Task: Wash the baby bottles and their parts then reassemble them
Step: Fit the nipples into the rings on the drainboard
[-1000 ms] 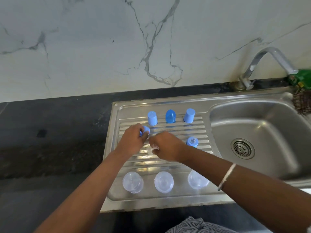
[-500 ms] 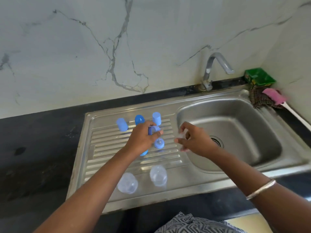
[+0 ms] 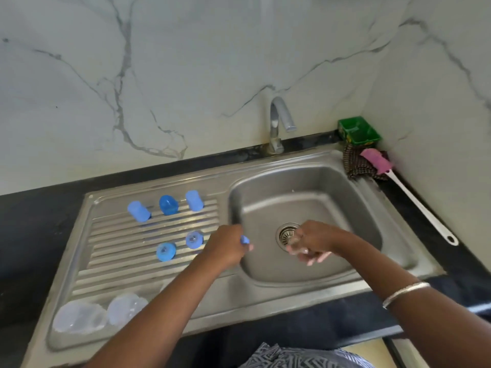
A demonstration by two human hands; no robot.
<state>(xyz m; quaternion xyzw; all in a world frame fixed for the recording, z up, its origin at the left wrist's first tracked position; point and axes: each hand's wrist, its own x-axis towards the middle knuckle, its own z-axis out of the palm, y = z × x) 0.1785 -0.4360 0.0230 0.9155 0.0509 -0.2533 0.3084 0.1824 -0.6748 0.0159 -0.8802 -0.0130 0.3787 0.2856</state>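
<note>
Bottle parts sit sorted on the ribbed drainboard (image 3: 148, 264) left of the sink basin (image 3: 345, 208), apparently so you can reach each kind in turn: three blue caps (image 3: 167, 205) stand in a row along the far edge by the wall, two blue collars (image 3: 166, 252) lie nearer the middle, and two clear bottles (image 3: 79, 317) lie at the near left corner, well away from the basin.

Your left hand (image 3: 225, 248) hangs over the basin's left rim, its fingers curled around a small blue piece (image 3: 245, 239) — only a sliver shows past the knuckles, so you cannot tell for sure which part it is, though its colour matches the collars.

Your right hand (image 3: 314, 241) is over the basin, just beside the drain (image 3: 285, 235), fingers bent and pinching something small and clear (image 3: 295, 241), likely a teat; motion blur hides its shape. Both pieces seem to be held over the basin so that rinse water falls into it rather than onto the dark table (image 3: 39, 203).

The tap (image 3: 279, 123) stands behind the basin, and no water is visible running from it. A pink brush (image 3: 377, 162) with a white handle lies on the basin's right side, next to a green tub (image 3: 358, 130), untouched.
</note>
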